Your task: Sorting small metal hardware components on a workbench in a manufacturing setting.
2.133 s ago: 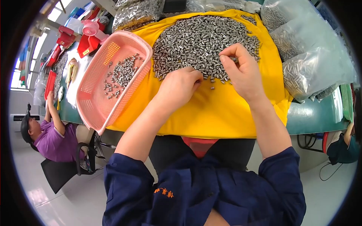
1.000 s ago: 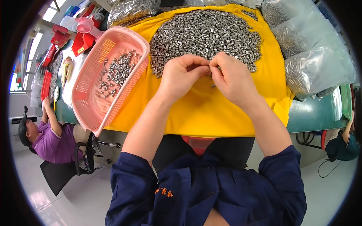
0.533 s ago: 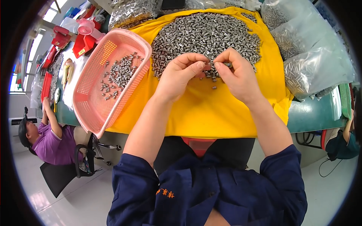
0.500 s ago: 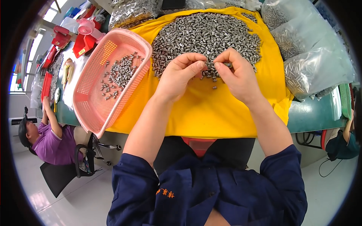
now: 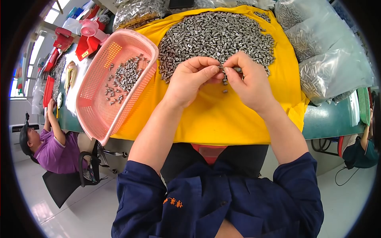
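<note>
My left hand (image 5: 187,81) and right hand (image 5: 249,81) meet in front of me, each closed to a narrow pinch, thumb against forefinger, the tips just beside or touching each other. I cannot tell what, if anything, sits between them; it is too small and the fingers cover it. I judge the step in hand to be close fingertip work on a single small part, and the next move seems to call for a light, steady pinch, since parts this short and smooth could easily slip. The pile (image 5: 214,35) lies just beyond my hands, spreading wide to both sides of them, its near edge partly hidden behind my fingers. Its parts look like short, silvery metal cylinders, shiny, lying at all angles, some end-on with a dark spot showing. One loose piece (image 5: 225,91) lies just on my side of where my fingertips meet, apart from the rest, on the yellow cloth (image 5: 222,123) that runs beneath everything here. Left of my left hand stands the pink basket (image 5: 89,106), tilted in view, with a smaller heap (image 5: 129,75) of similar parts on its floor. Right of my right hand, clear bags (image 5: 317,77) of metal parts rest on the green bench (image 5: 329,123).
</note>
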Available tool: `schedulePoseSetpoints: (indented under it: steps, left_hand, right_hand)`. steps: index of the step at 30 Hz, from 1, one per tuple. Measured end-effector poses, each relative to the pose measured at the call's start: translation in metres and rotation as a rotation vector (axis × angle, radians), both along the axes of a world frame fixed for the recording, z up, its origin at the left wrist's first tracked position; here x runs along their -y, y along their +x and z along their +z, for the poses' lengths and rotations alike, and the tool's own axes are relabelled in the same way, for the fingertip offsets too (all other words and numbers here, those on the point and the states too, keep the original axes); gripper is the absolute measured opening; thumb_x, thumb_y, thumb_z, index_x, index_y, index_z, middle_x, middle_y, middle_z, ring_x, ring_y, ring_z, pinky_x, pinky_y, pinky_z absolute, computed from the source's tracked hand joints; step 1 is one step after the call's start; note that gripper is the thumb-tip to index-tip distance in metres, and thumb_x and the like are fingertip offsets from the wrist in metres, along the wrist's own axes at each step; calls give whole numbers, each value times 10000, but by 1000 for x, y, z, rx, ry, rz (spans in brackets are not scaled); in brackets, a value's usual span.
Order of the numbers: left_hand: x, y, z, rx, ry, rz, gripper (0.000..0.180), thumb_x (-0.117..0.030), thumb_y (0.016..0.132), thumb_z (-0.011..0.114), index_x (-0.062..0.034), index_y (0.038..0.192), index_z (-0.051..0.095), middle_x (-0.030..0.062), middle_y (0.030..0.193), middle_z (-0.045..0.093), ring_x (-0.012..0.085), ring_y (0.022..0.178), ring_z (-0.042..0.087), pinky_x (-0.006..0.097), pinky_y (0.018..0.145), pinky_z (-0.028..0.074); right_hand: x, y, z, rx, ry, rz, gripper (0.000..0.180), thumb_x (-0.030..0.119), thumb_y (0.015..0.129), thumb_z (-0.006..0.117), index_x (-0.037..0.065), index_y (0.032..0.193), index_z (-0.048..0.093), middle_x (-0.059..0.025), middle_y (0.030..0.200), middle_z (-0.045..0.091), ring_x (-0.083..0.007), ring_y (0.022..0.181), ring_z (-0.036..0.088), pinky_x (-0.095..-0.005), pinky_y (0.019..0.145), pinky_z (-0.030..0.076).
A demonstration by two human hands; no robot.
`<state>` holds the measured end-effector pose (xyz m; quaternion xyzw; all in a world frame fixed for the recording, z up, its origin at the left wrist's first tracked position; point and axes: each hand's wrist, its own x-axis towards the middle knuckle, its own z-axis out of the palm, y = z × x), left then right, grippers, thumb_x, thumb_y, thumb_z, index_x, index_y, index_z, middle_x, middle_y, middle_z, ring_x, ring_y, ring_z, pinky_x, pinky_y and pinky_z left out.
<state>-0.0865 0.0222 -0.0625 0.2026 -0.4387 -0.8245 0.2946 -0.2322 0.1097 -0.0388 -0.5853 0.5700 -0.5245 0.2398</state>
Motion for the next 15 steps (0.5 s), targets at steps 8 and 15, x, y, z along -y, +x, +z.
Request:
schedulePoseSetpoints:
  steps: [8, 15]
  left_hand:
    - [-5, -5, 4, 62, -163, 85, 98, -12, 827, 586, 13, 921, 598, 64, 833, 632, 126, 765, 615, 231, 689, 501]
    - [0, 6, 5, 91, -272, 214, 101, -12, 838, 558, 13, 932, 586, 80, 852, 624, 146, 749, 610, 255, 712, 501]
  right_hand:
    - [0, 3, -6, 4, -33, -43, 32, 58, 817, 504, 28, 827, 510, -93, 700, 588, -187, 626, 597, -288, 553, 454]
    - [2, -12, 0, 88, -33, -82, 75, 83, 827, 540, 16, 860, 530, -4, 644, 524, -68, 525, 444, -225, 484, 381]
